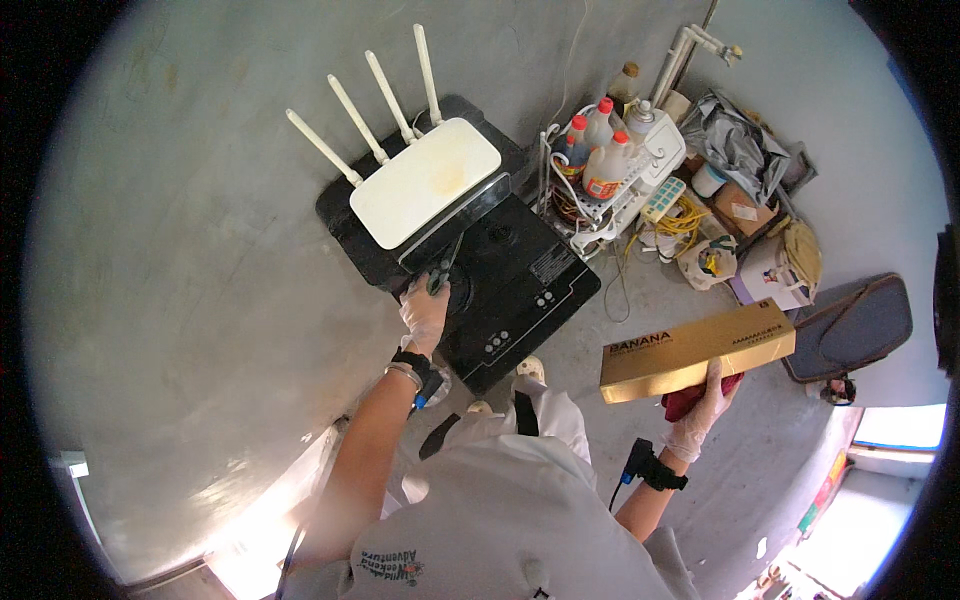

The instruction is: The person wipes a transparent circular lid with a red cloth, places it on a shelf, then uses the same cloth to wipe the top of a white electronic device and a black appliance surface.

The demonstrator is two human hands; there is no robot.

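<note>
My left hand (425, 307), in a clear disposable glove, grips a small tool with a dark handle (436, 281); its exact kind is hard to tell. It is over the left edge of a black flat-topped appliance (517, 300) with round markings and buttons. Just beyond, a white router (427, 184) with several raised antennas sits behind an upright clear panel (457, 221). On the other side, my gloved right hand (705, 420) holds a long gold cardboard box (697, 349) bearing writing, together with a dark red cloth (681, 403) bunched beneath it.
A white wire rack (600, 214) carries red-capped bottles (606, 169). Beside it on the floor are a power strip (664, 199), a yellow cable coil (681, 217), a cardboard box (742, 211) and a white bucket (769, 277). A dark padded seat or bag (855, 330) leans by the right wall.
</note>
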